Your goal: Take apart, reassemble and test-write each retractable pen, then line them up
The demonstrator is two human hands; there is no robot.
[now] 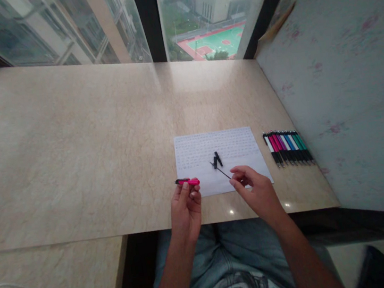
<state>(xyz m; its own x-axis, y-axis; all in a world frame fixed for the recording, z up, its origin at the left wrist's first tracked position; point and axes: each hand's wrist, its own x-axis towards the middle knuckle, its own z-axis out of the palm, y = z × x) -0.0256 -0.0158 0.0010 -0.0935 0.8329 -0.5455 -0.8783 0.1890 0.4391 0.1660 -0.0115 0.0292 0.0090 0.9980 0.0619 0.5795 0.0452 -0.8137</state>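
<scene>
My left hand pinches a pink pen barrel with a black clip end, held level over the left edge of a sheet of paper. Between the thumb and fingers of my right hand is one end of a thin dark pen refill, slanting up and left over the paper. Near the refill's far end lie two small black pen parts, close together. Lines of handwriting cover the upper part of the sheet.
To the right of the paper, several pens with coloured barrels lie in a row by the patterned wall. The stone counter reaches back to the windows. A white cable curves on the lower surface at left.
</scene>
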